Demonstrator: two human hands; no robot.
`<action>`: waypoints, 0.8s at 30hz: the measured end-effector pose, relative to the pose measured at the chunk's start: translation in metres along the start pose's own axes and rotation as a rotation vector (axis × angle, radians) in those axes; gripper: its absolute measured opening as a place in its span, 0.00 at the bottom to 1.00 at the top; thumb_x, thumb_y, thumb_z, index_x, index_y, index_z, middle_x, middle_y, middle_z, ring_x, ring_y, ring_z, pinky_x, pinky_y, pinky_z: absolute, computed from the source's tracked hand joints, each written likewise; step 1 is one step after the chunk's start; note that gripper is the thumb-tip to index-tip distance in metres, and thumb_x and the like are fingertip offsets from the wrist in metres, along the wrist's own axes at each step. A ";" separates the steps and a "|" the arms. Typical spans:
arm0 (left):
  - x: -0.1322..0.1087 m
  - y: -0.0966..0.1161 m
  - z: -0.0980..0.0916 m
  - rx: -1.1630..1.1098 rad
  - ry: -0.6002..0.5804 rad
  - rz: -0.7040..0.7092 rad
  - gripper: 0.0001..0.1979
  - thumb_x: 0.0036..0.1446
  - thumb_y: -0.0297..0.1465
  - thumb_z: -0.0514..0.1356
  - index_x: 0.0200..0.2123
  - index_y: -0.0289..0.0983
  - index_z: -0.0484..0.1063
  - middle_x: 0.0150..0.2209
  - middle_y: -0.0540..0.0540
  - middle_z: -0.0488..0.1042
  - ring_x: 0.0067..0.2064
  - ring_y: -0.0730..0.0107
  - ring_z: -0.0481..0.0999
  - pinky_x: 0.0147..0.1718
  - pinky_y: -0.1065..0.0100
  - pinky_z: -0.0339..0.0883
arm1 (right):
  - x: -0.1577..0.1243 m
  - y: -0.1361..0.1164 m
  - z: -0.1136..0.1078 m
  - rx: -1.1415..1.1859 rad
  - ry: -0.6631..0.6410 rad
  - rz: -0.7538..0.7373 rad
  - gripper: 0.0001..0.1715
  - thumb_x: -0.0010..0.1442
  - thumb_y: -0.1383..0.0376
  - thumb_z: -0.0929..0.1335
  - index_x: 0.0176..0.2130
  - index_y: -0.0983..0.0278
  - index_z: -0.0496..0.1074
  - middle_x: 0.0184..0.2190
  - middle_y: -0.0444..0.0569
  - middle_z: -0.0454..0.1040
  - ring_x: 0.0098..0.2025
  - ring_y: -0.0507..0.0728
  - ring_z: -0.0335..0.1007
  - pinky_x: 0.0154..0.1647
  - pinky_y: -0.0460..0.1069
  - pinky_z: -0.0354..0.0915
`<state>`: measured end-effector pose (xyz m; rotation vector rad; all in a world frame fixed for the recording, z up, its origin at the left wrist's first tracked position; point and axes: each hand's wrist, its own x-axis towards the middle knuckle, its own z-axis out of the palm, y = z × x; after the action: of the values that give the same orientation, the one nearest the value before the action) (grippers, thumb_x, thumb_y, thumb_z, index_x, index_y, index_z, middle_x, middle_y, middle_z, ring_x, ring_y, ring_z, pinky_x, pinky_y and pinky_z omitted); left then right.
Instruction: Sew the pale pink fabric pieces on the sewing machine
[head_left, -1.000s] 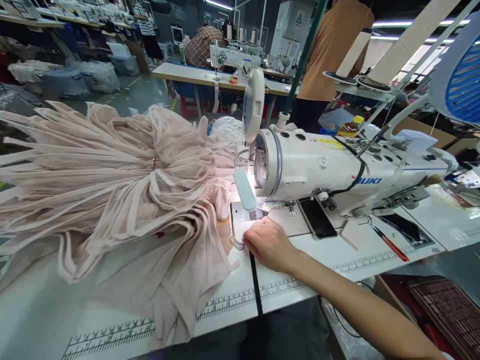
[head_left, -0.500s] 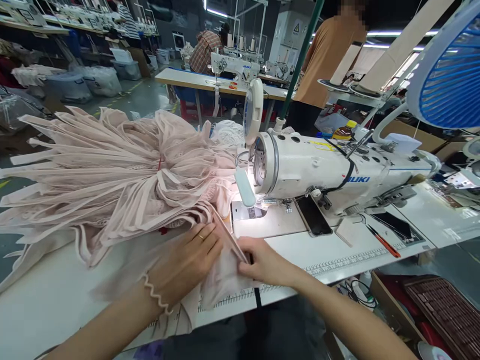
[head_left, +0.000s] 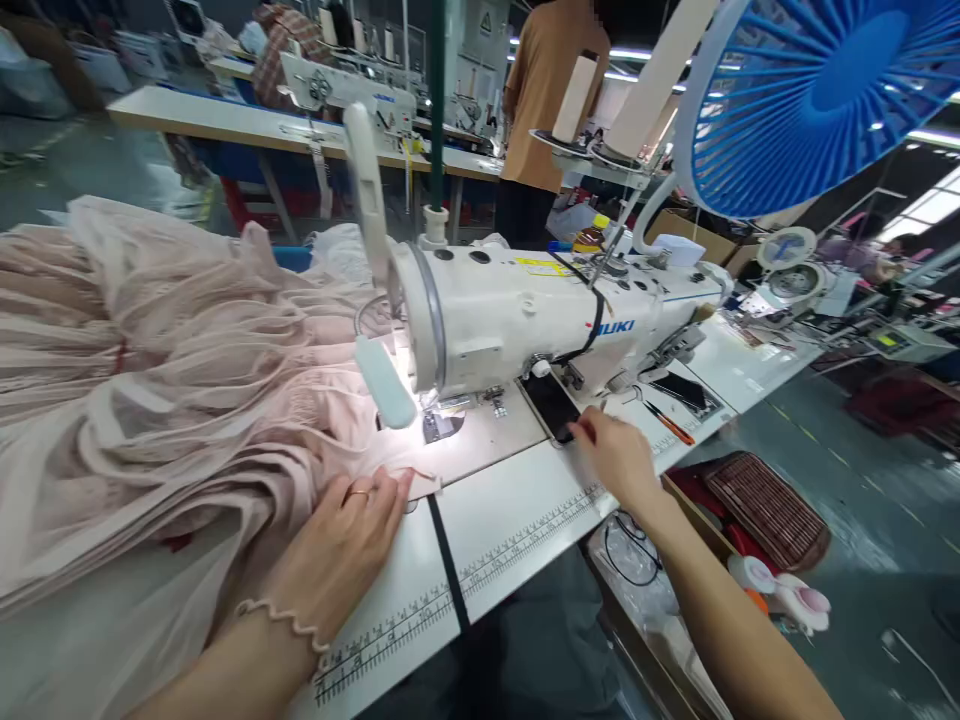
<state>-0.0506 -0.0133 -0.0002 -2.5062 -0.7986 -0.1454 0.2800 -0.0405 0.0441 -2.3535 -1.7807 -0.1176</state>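
Observation:
My left hand [head_left: 349, 540] has its fingers together on the edge of a pale pink fabric piece [head_left: 426, 484], just in front of the sewing machine's needle area; the thumb is hidden. A large bunch of gathered pink garments [head_left: 225, 330] spreads to the left of this hand. On the other side, my right hand [head_left: 619, 455] is closed, its bent fingertips at the near corner of a dark phone [head_left: 551, 405] lying on the machine bed. What those fingers hold, if anything, I cannot make out. Above both hands stands the white sewing machine [head_left: 487, 315], its lamp lit.
Orange-handled tweezers [head_left: 670, 423] and a dark flat item [head_left: 684, 392] lie right of the right hand. A printed ruler [head_left: 525, 540] runs along the table's front edge. A blue fan [head_left: 832, 100] hangs at upper right. A person in a brown top [head_left: 555, 90] stands behind.
My view has swung right. My right hand has let go of the fabric and moved right to the phone's corner. My left hand and the fabric edge are now closer to the needle area.

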 end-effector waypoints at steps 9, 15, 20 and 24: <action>0.020 -0.016 0.000 -0.285 -0.224 0.127 0.36 0.35 0.16 0.61 0.52 0.37 0.71 0.62 0.42 0.66 0.63 0.51 0.63 0.60 0.50 0.58 | 0.019 0.091 -0.004 0.020 -0.056 -0.057 0.07 0.59 0.66 0.67 0.34 0.64 0.76 0.36 0.52 0.79 0.37 0.58 0.74 0.40 0.49 0.64; -0.013 -0.008 0.027 -0.189 -0.020 -0.023 0.39 0.43 0.12 0.52 0.61 0.37 0.65 0.64 0.43 0.63 0.63 0.48 0.64 0.39 0.59 0.72 | 0.004 0.069 -0.011 -0.031 0.517 -0.139 0.14 0.65 0.65 0.63 0.34 0.64 0.77 0.34 0.54 0.79 0.37 0.59 0.72 0.39 0.52 0.63; -0.006 0.003 0.020 0.036 0.112 0.053 0.28 0.53 0.13 0.48 0.55 0.32 0.72 0.58 0.33 0.70 0.44 0.51 0.77 0.35 0.55 0.71 | -0.026 -0.019 0.018 0.030 0.614 -0.807 0.10 0.65 0.70 0.64 0.39 0.61 0.75 0.37 0.50 0.77 0.38 0.55 0.69 0.41 0.51 0.61; 0.023 -0.002 0.006 0.168 0.182 0.169 0.22 0.56 0.14 0.46 0.43 0.28 0.78 0.42 0.32 0.78 0.46 0.53 0.75 0.41 0.58 0.71 | -0.017 -0.076 0.041 -0.012 0.208 -0.891 0.11 0.64 0.73 0.64 0.31 0.64 0.72 0.29 0.48 0.73 0.35 0.55 0.66 0.39 0.51 0.59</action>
<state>-0.0333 0.0025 0.0009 -2.3489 -0.5022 -0.2339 0.2000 -0.0285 0.0091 -1.3125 -2.5384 -0.4647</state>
